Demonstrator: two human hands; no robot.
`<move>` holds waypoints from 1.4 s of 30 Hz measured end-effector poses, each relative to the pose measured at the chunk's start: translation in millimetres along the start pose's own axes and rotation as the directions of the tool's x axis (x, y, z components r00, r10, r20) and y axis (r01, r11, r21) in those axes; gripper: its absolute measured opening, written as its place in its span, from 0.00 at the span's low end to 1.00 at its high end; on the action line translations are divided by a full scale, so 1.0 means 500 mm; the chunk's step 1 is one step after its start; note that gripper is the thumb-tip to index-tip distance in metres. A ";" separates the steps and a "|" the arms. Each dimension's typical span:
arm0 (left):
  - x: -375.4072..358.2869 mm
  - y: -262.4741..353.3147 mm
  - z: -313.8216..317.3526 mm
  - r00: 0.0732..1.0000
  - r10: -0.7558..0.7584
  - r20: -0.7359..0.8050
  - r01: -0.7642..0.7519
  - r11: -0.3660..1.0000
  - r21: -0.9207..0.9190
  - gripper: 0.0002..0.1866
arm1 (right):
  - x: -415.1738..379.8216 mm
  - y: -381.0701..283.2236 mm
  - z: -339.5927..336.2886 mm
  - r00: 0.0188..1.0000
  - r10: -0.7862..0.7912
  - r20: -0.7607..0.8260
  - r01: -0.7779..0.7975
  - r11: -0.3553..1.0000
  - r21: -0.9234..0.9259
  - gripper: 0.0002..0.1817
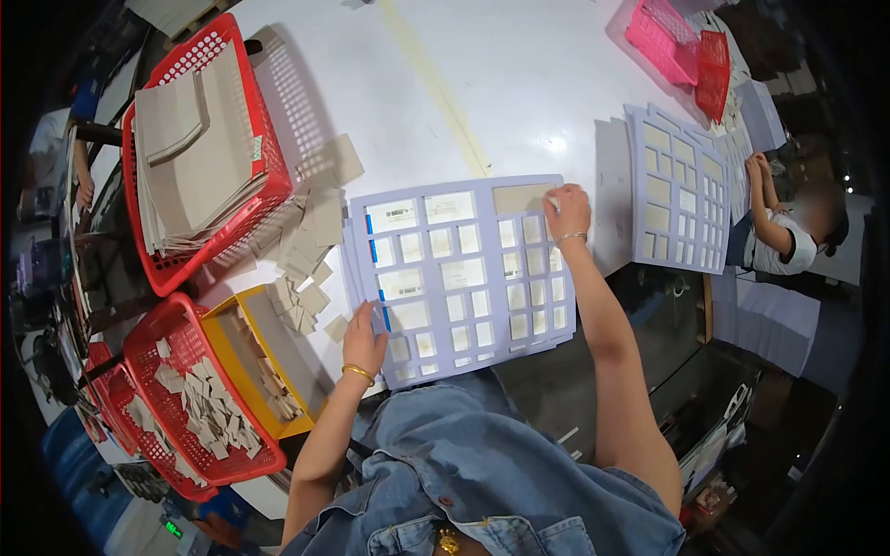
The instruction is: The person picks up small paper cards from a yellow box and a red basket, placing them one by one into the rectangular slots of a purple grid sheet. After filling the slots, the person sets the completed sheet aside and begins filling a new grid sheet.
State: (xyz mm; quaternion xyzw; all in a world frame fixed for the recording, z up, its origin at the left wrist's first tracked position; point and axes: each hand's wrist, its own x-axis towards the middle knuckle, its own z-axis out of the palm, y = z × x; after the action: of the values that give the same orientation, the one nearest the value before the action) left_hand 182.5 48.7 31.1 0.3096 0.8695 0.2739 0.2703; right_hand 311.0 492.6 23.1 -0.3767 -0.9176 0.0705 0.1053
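Note:
A stack of lavender frame boards (491, 326) with many rectangular openings lies at the table's front edge. Beige card fills the wide opening at its top right; pale printed sheets and blue strips show through several others. My right hand (567, 213), with a bracelet at the wrist, is at the board's top right corner beside the beige card (521, 198), its fingers bent together; whether they hold something I cannot make out. At the board's lower left edge rests my left hand (365, 341), a gold bangle on its wrist, fingers apart and holding nothing.
Left are a red basket (269, 153) of large card sheets, a red basket (269, 461) of small pieces and a yellow box (301, 424). Loose card pieces (320, 218) lie beside the board. Right are another lavender board stack (681, 190), pink basket (663, 39) and a co-worker (783, 236).

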 end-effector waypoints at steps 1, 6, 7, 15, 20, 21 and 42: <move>-0.002 0.002 -0.002 1.000 -0.010 0.010 0.010 1.000 0.004 0.35 | 0.004 -0.005 0.003 0.995 -0.002 0.101 0.012 0.996 -0.092 0.11; -0.005 0.003 -0.008 1.000 -0.009 0.020 0.008 0.999 0.043 0.36 | 0.076 -0.131 0.001 0.982 -0.179 0.056 0.183 0.979 -0.088 0.09; -0.003 0.005 -0.012 1.000 -0.018 0.021 0.017 1.000 0.022 0.36 | 0.101 -0.178 0.010 0.971 -0.236 0.040 0.234 0.972 0.034 0.10; 0.003 0.012 -0.014 0.999 -0.033 0.000 0.033 0.999 -0.027 0.35 | 0.261 -0.656 0.199 0.790 -0.527 0.314 0.497 0.849 0.178 0.29; -0.006 0.006 -0.020 1.000 -0.005 -0.018 0.004 0.999 -0.045 0.36 | 0.334 -0.755 0.206 0.671 -0.374 0.640 0.514 0.857 -0.038 0.33; -0.007 0.000 -0.018 1.000 0.002 -0.017 -0.003 0.999 -0.052 0.36 | 0.337 -0.754 0.201 0.680 -0.350 0.644 0.497 0.866 -0.053 0.31; 0.129 0.059 -0.100 0.983 -0.186 -0.003 0.093 0.502 -0.860 0.11 | -0.059 -0.382 -0.032 0.621 -0.321 0.715 -0.552 0.468 0.690 0.13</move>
State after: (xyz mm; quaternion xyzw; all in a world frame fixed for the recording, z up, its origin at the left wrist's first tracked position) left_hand 119.3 96.8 65.7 0.0518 0.6554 0.6581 0.3671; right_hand 206.3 337.8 74.1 -0.2668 -0.6609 0.6896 -0.1282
